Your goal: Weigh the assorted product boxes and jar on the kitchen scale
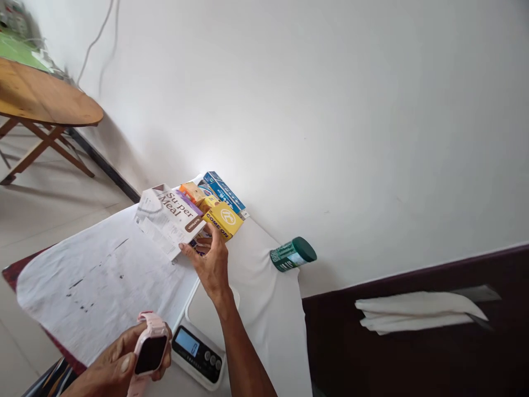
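In my left hand point(119, 353), low in the picture, is a pink smartwatch point(151, 353) with a dark square screen, its strap hanging loose. My right hand point(210, 259) reaches forward and grips the near end of a white "Su-per Meal" box point(171, 212), thumb on one side and fingers on the other. Some of those fingers are hidden behind it. Close against this box stands a yellow "COME ON" box point(223, 220). Under my right forearm lies a white kitchen scale point(198, 355), its lit display reading 0 and its plate partly covered by the arm.
Blue boxes point(225, 193) and an orange pack point(192, 192) sit behind, near the wall. A green canister point(293, 253) stands at the table's right edge. White cloth point(103, 275) covers the table. A wooden folding table point(49, 99) is at far left.
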The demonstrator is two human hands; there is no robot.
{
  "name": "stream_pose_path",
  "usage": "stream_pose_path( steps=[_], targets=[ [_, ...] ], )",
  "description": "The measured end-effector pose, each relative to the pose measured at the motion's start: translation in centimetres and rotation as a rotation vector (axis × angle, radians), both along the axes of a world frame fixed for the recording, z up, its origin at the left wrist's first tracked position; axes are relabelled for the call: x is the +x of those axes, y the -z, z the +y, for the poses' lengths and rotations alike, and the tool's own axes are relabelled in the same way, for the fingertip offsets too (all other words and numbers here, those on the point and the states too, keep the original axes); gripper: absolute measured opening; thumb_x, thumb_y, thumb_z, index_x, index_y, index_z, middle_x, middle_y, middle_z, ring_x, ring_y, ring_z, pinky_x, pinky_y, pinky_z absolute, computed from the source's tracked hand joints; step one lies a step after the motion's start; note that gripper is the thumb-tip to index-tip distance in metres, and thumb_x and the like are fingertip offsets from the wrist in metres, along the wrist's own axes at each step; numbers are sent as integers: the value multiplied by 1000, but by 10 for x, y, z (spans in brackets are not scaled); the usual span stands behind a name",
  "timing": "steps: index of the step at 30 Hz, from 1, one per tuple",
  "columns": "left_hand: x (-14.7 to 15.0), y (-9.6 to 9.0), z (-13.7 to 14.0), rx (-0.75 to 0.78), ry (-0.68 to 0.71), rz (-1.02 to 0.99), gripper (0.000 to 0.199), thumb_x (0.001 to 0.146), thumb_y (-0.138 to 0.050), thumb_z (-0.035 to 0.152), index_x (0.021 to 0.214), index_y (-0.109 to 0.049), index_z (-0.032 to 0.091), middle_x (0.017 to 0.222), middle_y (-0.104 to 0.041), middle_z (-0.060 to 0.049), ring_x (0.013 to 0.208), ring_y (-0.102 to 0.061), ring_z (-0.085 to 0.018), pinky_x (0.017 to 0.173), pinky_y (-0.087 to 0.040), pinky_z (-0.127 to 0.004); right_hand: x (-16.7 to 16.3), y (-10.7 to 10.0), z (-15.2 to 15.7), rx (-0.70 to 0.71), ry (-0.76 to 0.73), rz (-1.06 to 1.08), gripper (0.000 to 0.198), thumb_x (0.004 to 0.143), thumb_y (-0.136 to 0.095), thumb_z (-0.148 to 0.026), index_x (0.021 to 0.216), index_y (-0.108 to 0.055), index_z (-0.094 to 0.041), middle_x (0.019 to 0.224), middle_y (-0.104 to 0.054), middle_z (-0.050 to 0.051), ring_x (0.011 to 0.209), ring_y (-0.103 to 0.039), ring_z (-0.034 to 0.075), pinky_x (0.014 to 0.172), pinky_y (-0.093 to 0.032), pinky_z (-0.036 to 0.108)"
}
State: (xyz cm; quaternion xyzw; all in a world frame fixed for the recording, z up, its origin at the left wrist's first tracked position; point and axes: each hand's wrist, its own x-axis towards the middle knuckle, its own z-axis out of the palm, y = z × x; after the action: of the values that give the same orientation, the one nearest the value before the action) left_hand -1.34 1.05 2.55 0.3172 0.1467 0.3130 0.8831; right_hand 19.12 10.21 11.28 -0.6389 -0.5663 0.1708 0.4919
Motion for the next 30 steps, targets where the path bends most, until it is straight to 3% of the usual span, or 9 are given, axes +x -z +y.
stream_pose_path(
  steps=[3,7,9,11,13,16,19,23,30],
  targets=[
    [2,14,3,-32,7,-9,64,69,-78,76,101,-76,21,85,-67,-8,76,-55,-24,73,-41,-37,26,-8,-22,72,119,-102,58,82,-81,-52,127,-63,-20,126,-68,13,103,-69,25,77,-62,35],
    [12,52,9,-92,72,-144,55,72,-82,68,100,-75,21,82,-69,-8,68,-60,-24,68,-45,-37,109,-11,-52,167,527,-130,54,85,-72,-61,117,-64,-19,112,-71,11,97,-68,24,77,-58,35],
    [18,74,13,-73,126,-306,51,72,-84,64,98,-75,21,80,-70,-7,65,-62,-22,64,-46,-36,164,-7,-60,172,753,-172,68,81,-73,-64,128,-58,-16,125,-66,16,111,-65,28,91,-57,41],
    [24,93,15,-73,150,-362,57,69,-86,67,101,-74,22,79,-70,-7,62,-62,-21,60,-46,-33,218,-1,-63,63,991,-160,98,68,-79,-65,143,-45,-12,144,-52,23,131,-53,34,108,-48,46],
    [29,108,17,-76,194,-447,55,72,-84,66,102,-74,21,78,-70,-6,58,-61,-18,56,-45,-31,263,5,-61,-6,1105,-100,122,59,-85,-64,151,-32,-5,152,-39,32,147,-35,44,119,-36,56],
    [34,119,20,-79,224,-498,51,79,-80,65,104,-74,21,77,-69,-6,56,-60,-16,55,-45,-29,308,10,-51,-69,1163,-18,135,54,-89,-60,155,-21,-1,156,-29,37,151,-25,49,123,-28,60],
    [34,124,23,-68,244,-534,56,73,-85,62,109,-73,20,77,-68,-6,58,-61,-16,55,-46,-27,331,13,-36,-92,1161,10,131,54,-91,-54,153,-23,-3,157,-33,35,151,-32,45,125,-29,52],
    [30,126,23,-74,223,-544,53,78,-81,62,109,-72,20,82,-71,-9,64,-65,-19,57,-49,-28,343,20,-22,-97,1183,43,114,57,-91,-47,145,-31,-7,143,-50,30,134,-54,42,114,-44,53],
    [27,121,22,-80,204,-481,56,74,-84,62,107,-72,20,83,-72,-10,63,-65,-19,59,-48,-30,321,27,-39,-24,1174,8,89,59,-89,-49,127,-43,-13,128,-58,23,124,-59,38,108,-46,55]
  ],
)
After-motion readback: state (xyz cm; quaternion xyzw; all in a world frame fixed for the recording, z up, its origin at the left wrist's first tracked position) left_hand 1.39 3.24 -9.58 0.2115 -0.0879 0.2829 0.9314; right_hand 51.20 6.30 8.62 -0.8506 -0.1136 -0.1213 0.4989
